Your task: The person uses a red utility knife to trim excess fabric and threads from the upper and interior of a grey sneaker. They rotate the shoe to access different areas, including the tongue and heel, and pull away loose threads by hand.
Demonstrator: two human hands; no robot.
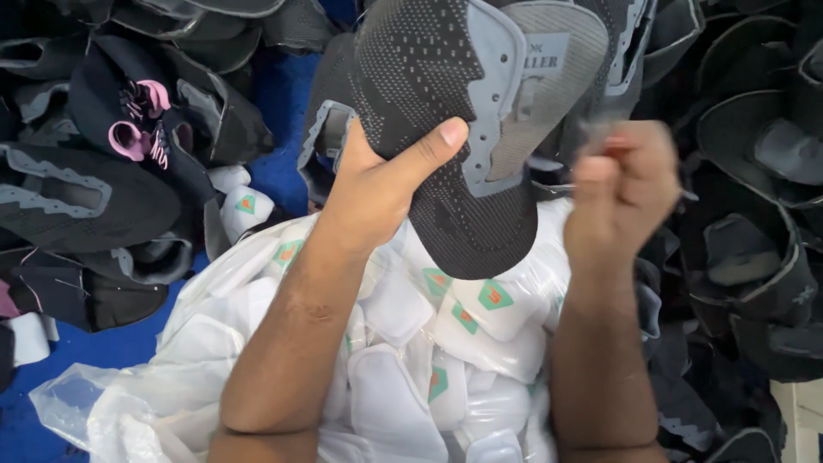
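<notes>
Holding up a knit shoe upper above the bag of white tongue pads

My left hand [377, 184] is closed around the lower edge of a black-and-grey knit shoe upper [454, 111], thumb pressed flat on its outer face, lifting it just above the clear plastic bag [111, 394]. My right hand [621, 184] is curled into a fist right beside the upper's grey trim; it is blurred, so I cannot tell what it pinches, if anything, perhaps a thread or a small tool. The bag holds white padded tongue pieces [480, 317] with small green labels. Left of the bag lie black uppers with pink lettering [137, 111] on a blue surface [274, 94]; right of it, a heap of dark uppers [754, 214]. I judge this a trimming or inspection step; next calls for steady tension on the trim edge.
</notes>
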